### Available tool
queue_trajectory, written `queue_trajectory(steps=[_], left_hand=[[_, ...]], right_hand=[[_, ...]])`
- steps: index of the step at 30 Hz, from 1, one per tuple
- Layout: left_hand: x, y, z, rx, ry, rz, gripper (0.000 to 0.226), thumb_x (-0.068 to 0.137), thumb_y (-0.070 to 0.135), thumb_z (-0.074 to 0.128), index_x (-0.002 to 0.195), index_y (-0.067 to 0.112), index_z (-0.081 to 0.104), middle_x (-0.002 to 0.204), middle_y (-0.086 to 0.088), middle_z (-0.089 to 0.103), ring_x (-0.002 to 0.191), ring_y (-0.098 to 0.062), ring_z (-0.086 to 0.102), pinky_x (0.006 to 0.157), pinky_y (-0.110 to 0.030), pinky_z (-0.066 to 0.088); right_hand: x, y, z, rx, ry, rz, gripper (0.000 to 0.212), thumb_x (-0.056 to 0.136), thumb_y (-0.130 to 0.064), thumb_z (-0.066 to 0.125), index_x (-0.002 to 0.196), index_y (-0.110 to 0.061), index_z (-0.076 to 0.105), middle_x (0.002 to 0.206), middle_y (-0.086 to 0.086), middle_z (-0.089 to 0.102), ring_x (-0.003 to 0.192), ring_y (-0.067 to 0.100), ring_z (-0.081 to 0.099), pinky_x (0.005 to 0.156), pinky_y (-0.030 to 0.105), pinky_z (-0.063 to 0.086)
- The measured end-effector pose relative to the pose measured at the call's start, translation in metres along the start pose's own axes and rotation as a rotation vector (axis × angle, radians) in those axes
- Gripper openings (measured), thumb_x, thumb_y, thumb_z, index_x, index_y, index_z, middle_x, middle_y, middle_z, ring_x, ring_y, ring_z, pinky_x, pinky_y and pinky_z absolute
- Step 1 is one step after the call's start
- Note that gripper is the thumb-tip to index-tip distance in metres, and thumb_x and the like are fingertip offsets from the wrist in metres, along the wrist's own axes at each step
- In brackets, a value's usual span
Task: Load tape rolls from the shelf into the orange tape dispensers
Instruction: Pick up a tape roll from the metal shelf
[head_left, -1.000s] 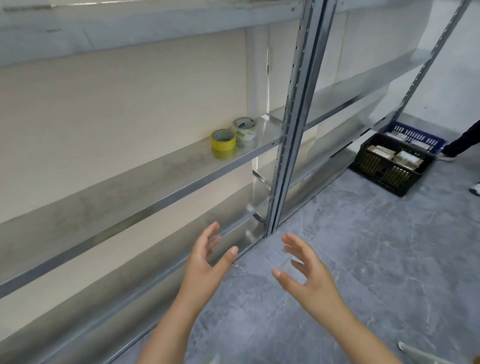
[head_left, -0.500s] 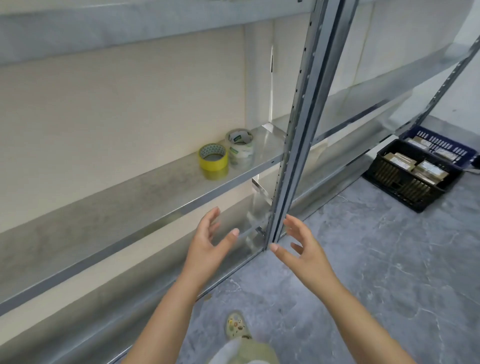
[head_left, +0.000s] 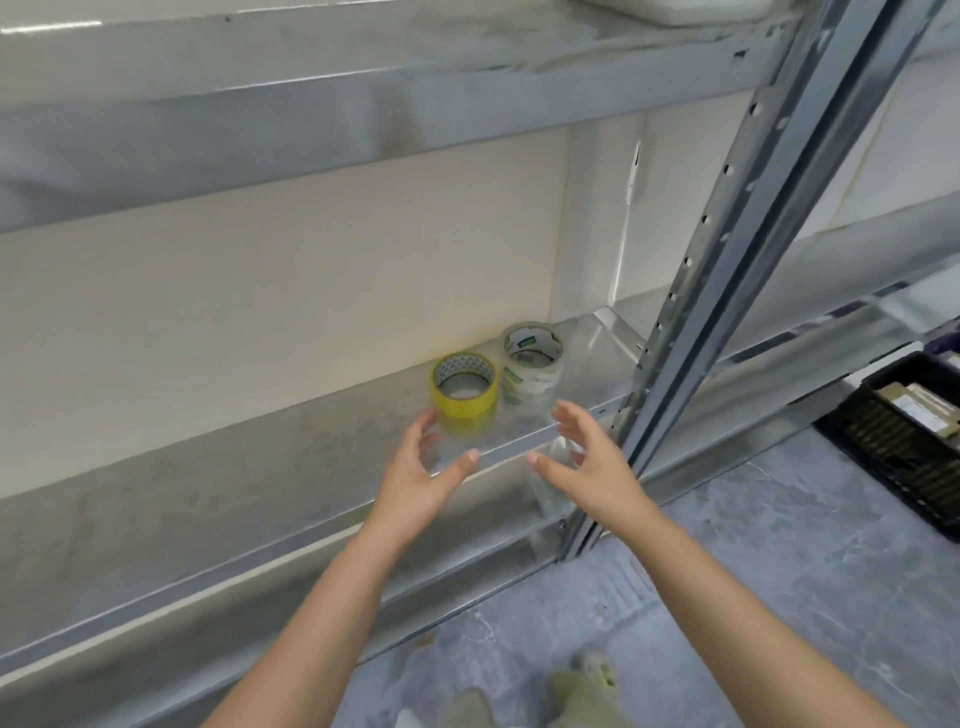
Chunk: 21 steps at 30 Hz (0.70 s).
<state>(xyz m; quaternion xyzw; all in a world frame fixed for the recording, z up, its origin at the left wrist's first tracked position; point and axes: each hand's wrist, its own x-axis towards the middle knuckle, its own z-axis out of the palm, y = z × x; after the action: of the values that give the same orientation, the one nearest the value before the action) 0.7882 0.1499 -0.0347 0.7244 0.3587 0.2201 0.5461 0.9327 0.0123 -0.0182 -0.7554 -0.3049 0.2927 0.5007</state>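
On shelf (head_left: 311, 452): yellow roll (head_left: 464, 385); clear roll (head_left: 532, 366) just right of it; L hand (head_left: 421, 467) near its front-left, R hand (head_left: 587, 457) front-right; both w/ fingers spread, holding nothing.

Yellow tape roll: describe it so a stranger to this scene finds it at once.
Follow the middle metal shelf rightward to the perforated upright post. Just before the post, two lots of tape stand side by side. The yellow tape roll is the left, shorter one; the clear tape beside it stands taller, with green print inside.
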Motion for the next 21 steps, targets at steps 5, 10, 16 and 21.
queue_trajectory(steps=[5, 10, 16, 21], left_hand=[[0.030, -0.001, 0.007, 0.049, 0.134, -0.083, 0.078, 0.078, 0.015, 0.075, 0.142, 0.010, 0.031, 0.148, -0.006, 0.039, 0.126, -0.019, 0.046, 0.093, -0.024, 0.035], [0.060, 0.000, 0.024, -0.022, 0.274, -0.201, 0.085, 0.073, 0.011, 0.079, 0.142, 0.009, 0.031, 0.149, -0.009, 0.037, 0.129, -0.025, 0.044, 0.090, -0.028, 0.040], [0.086, -0.005, 0.046, -0.055, 0.370, -0.361, 0.099, 0.067, 0.022, 0.084, 0.146, 0.009, 0.025, 0.151, -0.012, 0.036, 0.132, -0.029, 0.044, 0.107, -0.038, 0.039], [0.098, -0.004, 0.045, 0.107, 0.396, -0.426, 0.116, 0.059, 0.039, 0.086, 0.148, 0.011, 0.018, 0.152, -0.016, 0.034, 0.138, -0.029, 0.038, 0.110, -0.044, 0.037]], right_hand=[[0.051, 0.001, -0.009, -0.040, -0.169, 0.004, 0.079, 0.079, -0.029, 0.073, 0.144, -0.017, 0.030, 0.149, 0.000, 0.039, 0.130, 0.011, 0.039, 0.105, 0.027, 0.033], [0.097, -0.002, -0.006, -0.154, -0.318, 0.005, 0.083, 0.077, -0.029, 0.074, 0.144, -0.012, 0.029, 0.147, 0.006, 0.041, 0.132, 0.018, 0.043, 0.110, 0.035, 0.037], [0.114, -0.001, 0.009, -0.161, -0.364, 0.017, 0.065, 0.077, -0.015, 0.072, 0.134, -0.006, 0.041, 0.133, 0.010, 0.053, 0.123, 0.026, 0.053, 0.105, 0.039, 0.044], [0.121, 0.000, 0.025, -0.181, -0.351, -0.043, 0.048, 0.073, -0.003, 0.067, 0.116, -0.006, 0.048, 0.118, 0.018, 0.060, 0.110, 0.032, 0.058, 0.098, 0.048, 0.047]])
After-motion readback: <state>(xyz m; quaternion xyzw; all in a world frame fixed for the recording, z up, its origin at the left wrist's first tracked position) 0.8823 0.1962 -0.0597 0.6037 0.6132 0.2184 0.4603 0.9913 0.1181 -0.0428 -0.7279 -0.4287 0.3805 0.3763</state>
